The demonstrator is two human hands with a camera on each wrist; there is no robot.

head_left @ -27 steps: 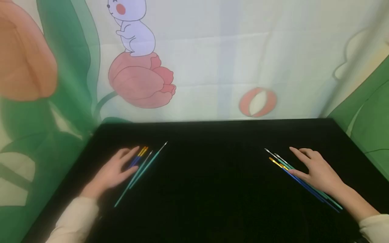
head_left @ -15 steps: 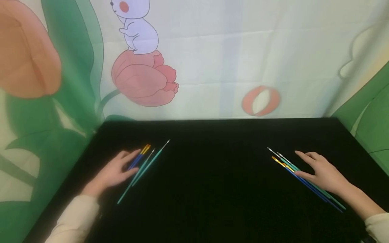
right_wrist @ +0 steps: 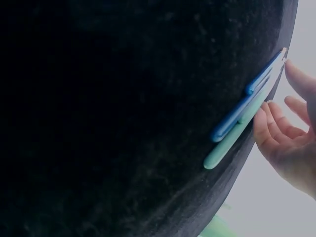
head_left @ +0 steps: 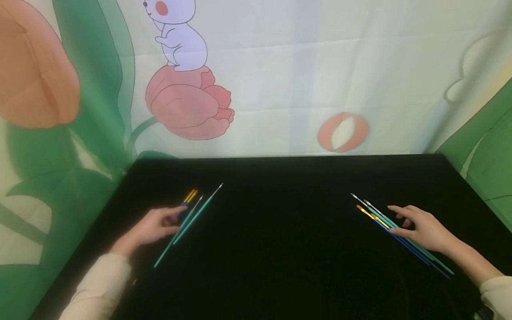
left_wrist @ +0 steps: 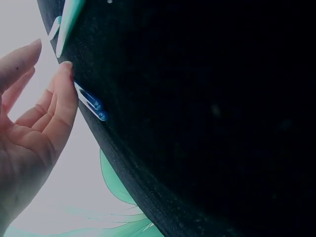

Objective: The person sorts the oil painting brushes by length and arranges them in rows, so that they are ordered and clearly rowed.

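Left: two slim blue paintbrushes with gold collars beside two teal paintbrushes with silver collars. Right: four matching paintbrushes, bundled. All lie slanted, bristles far.

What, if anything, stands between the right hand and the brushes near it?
Nothing visible stands in the way: the right hand is right at the brushes on the black table, with no other thing between them.
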